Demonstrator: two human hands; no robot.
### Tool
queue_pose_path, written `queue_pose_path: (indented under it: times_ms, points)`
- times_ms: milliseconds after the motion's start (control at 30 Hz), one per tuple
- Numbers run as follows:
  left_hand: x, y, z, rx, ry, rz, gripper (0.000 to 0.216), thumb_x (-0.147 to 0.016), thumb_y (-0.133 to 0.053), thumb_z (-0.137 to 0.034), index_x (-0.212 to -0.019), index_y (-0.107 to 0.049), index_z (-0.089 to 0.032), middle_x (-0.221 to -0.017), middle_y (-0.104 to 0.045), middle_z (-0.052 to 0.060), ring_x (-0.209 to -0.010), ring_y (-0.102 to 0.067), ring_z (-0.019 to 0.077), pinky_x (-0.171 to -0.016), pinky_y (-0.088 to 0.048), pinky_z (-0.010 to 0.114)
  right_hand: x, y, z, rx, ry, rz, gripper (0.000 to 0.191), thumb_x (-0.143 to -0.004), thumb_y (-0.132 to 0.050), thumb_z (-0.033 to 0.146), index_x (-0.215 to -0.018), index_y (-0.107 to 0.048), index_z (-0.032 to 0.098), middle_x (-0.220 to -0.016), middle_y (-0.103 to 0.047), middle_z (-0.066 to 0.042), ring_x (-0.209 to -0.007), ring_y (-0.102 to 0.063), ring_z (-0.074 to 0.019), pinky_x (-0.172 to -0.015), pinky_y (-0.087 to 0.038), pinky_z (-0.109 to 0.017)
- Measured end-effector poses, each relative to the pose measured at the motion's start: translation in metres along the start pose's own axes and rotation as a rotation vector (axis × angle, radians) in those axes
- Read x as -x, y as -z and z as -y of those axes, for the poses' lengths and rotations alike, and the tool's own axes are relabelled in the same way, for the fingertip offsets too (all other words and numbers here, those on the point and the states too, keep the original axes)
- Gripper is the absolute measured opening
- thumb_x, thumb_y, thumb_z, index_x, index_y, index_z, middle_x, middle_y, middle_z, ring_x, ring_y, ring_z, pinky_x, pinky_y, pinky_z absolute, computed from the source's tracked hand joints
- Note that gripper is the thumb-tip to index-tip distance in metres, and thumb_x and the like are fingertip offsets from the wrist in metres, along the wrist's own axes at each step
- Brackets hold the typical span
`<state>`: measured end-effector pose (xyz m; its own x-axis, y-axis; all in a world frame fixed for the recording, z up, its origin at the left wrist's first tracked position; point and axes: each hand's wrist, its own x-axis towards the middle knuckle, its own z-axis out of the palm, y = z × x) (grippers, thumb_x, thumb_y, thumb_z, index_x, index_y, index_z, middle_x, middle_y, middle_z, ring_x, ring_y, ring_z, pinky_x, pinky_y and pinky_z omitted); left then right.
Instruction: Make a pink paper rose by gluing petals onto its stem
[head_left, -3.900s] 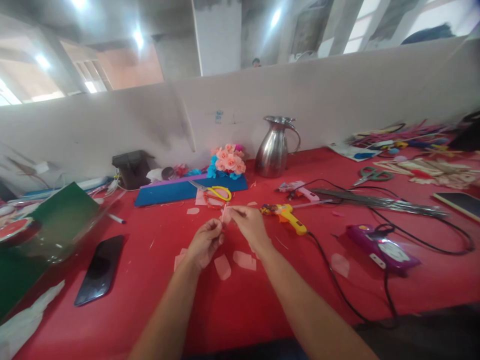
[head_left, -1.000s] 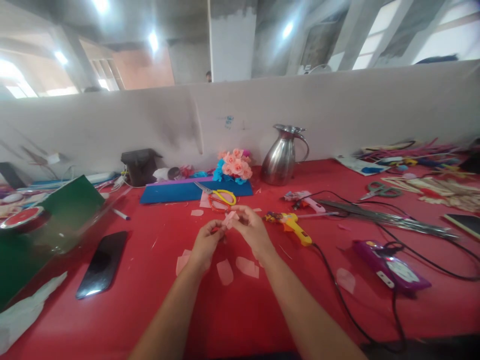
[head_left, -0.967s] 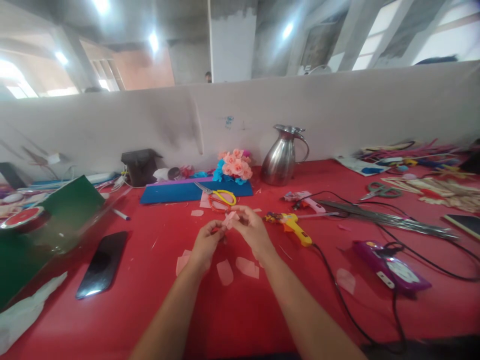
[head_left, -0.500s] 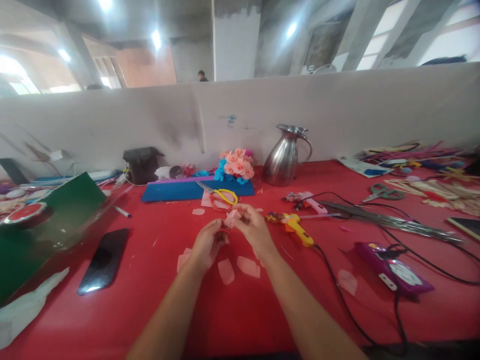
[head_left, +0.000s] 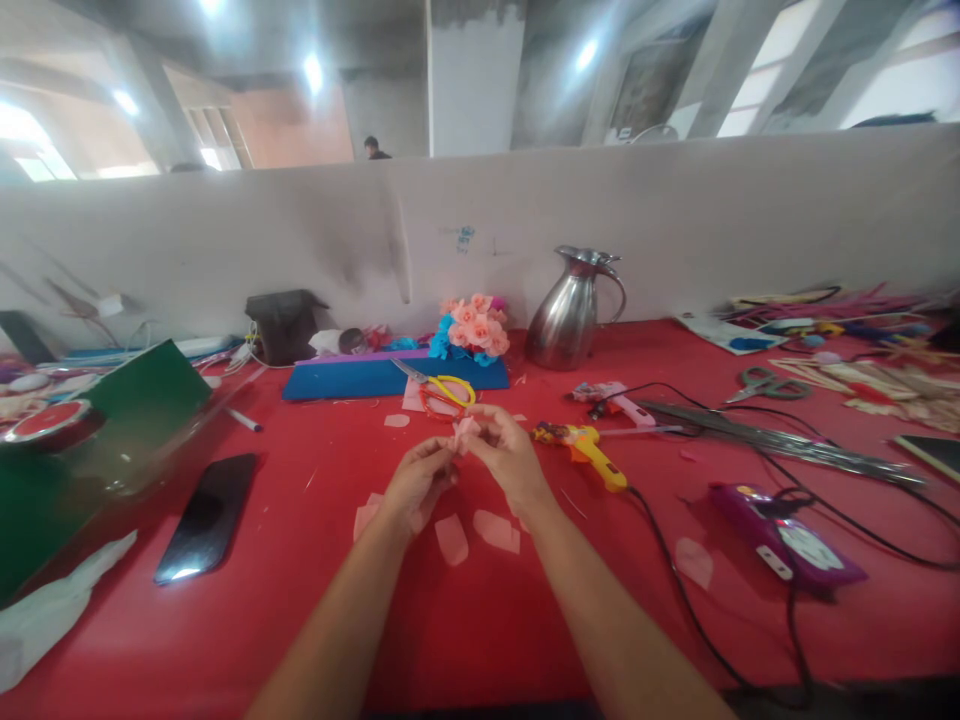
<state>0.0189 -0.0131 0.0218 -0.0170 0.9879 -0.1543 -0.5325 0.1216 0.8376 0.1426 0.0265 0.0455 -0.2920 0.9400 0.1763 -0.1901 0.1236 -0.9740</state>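
Observation:
A small pink crepe-paper flower (head_left: pixel 466 434) is pinched in my right hand (head_left: pixel 507 450), between thumb and fingers. My left hand (head_left: pixel 421 480) meets it from the left, thumb and fingertips pressed together at its lower edge. What lies inside the left fingers is partly hidden. Below the hands, loose pink paper petals (head_left: pixel 451 540) lie on the red table, one pair (head_left: pixel 496 531) near my right wrist and others partly behind my left wrist. Just beyond the hands are scissors (head_left: pixel 450 392) with yellow and red handles.
A yellow glue gun (head_left: pixel 592 458) and a pink one (head_left: pixel 619 402) lie to the right, their cords near a purple power strip (head_left: pixel 795 545). Behind stand a steel jug (head_left: pixel 566 315) and a bunch of paper flowers (head_left: pixel 476 328). A phone (head_left: pixel 206 518) lies left.
My left thumb and fingertips have closed in against the flower. My right hand keeps its pinch in nearly the same place.

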Motion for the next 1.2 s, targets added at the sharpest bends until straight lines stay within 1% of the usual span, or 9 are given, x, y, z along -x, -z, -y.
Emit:
queue_pose_path:
  times_ms: [167,300,433,533,667,833,900,1067,1200]
  points:
    - [0.0013,-0.0010,-0.0018,0.003,0.007,0.008,0.021,-0.064,-0.070,-0.027,-0.075,-0.059,-0.014,-0.062,-0.049,-0.003,-0.047,-0.042,0.0029,-0.047,-0.033,0.016,0.0005,0.0011,0.0038,-0.052,0.006,0.024,0.028,-0.070,-0.060,0.025,-0.097,-0.052,0.021,-0.069,-0.064,0.002,-0.064,-0.060,-0.0144,-0.073,-0.044,-0.032]
    - [0.0027,-0.0013,-0.0031,-0.007,0.037,0.014,0.023,-0.062,-0.072,-0.029,-0.073,-0.057,-0.015,-0.060,-0.046,-0.004,-0.046,-0.040,0.0028,-0.047,-0.032,0.017,-0.0002,0.0028,0.0047,-0.070,0.001,-0.001,0.026,-0.072,-0.058,0.027,-0.097,-0.052,0.020,-0.066,-0.063,0.001,-0.062,-0.060,-0.0151,-0.071,-0.045,-0.032]
    - [0.0044,-0.0015,-0.0037,-0.032,0.064,0.064,0.023,-0.064,-0.071,-0.029,-0.072,-0.056,-0.015,-0.059,-0.042,-0.005,-0.046,-0.038,0.0025,-0.047,-0.031,0.017,-0.0007,0.0045,0.0034,-0.057,0.003,-0.003,0.026,-0.071,-0.057,0.024,-0.096,-0.052,0.020,-0.063,-0.061,0.003,-0.058,-0.058,-0.0137,-0.067,-0.045,-0.030]
    - [0.0052,-0.0020,-0.0041,-0.037,0.078,0.078,0.024,-0.063,-0.072,-0.029,-0.071,-0.055,-0.015,-0.058,-0.040,-0.006,-0.045,-0.037,0.0023,-0.047,-0.029,0.017,-0.0007,0.0049,0.0033,-0.035,0.003,-0.036,0.028,-0.068,-0.058,0.022,-0.096,-0.053,0.020,-0.063,-0.060,0.003,-0.057,-0.057,-0.0133,-0.065,-0.045,-0.030]
    - [0.0048,-0.0013,-0.0041,-0.025,0.100,0.071,0.026,-0.061,-0.074,-0.028,-0.071,-0.054,-0.015,-0.057,-0.039,-0.006,-0.045,-0.035,0.0020,-0.046,-0.029,0.017,-0.0014,0.0048,0.0031,0.009,0.007,-0.076,0.028,-0.068,-0.060,0.024,-0.095,-0.055,0.020,-0.067,-0.060,0.002,-0.061,-0.058,-0.0137,-0.066,-0.045,-0.029]
    - [0.0044,0.0009,-0.0034,0.001,0.088,0.077,0.023,-0.063,-0.072,-0.026,-0.072,-0.055,-0.014,-0.056,-0.039,-0.006,-0.044,-0.035,0.0021,-0.046,-0.029,0.016,-0.0021,0.0052,0.0010,0.013,0.009,-0.106,0.029,-0.068,-0.061,0.025,-0.095,-0.055,0.020,-0.070,-0.061,0.002,-0.063,-0.058,-0.0138,-0.067,-0.045,-0.029]
    - [0.0046,0.0011,-0.0034,0.002,0.086,0.078,0.021,-0.064,-0.072,-0.026,-0.073,-0.056,-0.014,-0.056,-0.040,-0.006,-0.045,-0.036,0.0023,-0.047,-0.030,0.016,-0.0018,0.0053,0.0011,0.003,0.006,-0.098,0.028,-0.069,-0.060,0.025,-0.096,-0.054,0.021,-0.068,-0.061,0.002,-0.063,-0.059,-0.0144,-0.067,-0.045,-0.029]
    - [0.0048,-0.0002,-0.0041,-0.007,0.088,0.065,0.023,-0.063,-0.073,-0.027,-0.075,-0.057,-0.014,-0.060,-0.043,-0.005,-0.045,-0.037,0.0019,-0.047,-0.031,0.017,-0.0013,0.0053,0.0028,-0.040,-0.021,-0.020,0.028,-0.069,-0.058,0.026,-0.097,-0.055,0.020,-0.066,-0.061,0.002,-0.063,-0.059,-0.0148,-0.070,-0.045,-0.031]
    - [0.0055,-0.0021,-0.0055,-0.017,0.088,0.059,0.025,-0.062,-0.073,-0.028,-0.076,-0.057,-0.015,-0.059,-0.043,-0.005,-0.045,-0.037,0.0025,-0.046,-0.031,0.018,-0.0030,0.0066,0.0038,-0.113,-0.055,-0.033,0.032,-0.066,-0.060,0.024,-0.097,-0.056,0.020,-0.069,-0.061,0.002,-0.062,-0.058,-0.0139,-0.068,-0.045,-0.030]
